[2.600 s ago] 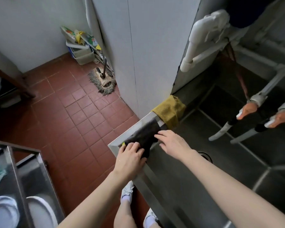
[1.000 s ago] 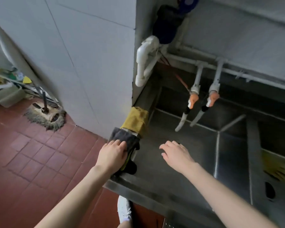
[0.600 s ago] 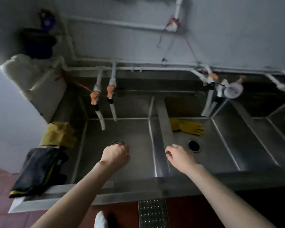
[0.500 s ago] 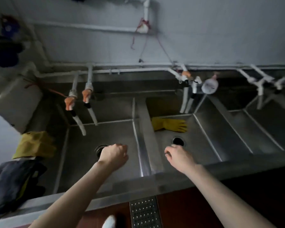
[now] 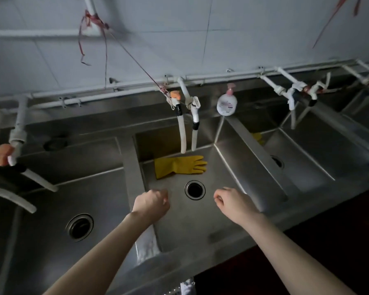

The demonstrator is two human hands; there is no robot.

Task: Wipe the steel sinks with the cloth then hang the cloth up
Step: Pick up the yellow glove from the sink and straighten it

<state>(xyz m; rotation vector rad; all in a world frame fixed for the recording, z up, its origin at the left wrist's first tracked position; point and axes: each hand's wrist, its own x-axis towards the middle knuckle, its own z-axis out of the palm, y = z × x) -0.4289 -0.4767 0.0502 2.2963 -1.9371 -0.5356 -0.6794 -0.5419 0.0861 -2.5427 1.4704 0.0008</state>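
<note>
A row of steel sinks fills the view: a left basin, a middle basin and a right basin. My left hand hovers over the divider between the left and middle basins, fingers curled, holding nothing. My right hand hangs over the middle basin to the right of its drain, fingers loosely curled and empty. The dark cloth is out of view.
A yellow rubber glove lies at the back of the middle basin. White tap hoses hang above it, a soap pump bottle stands on the back ledge, and more taps jut in at left. Red strings dangle from the wall pipes.
My left hand let go of the dark cloth draped on the left sink edge. The view swung right along the sinks; both empty hands now hover over the middle basin.
</note>
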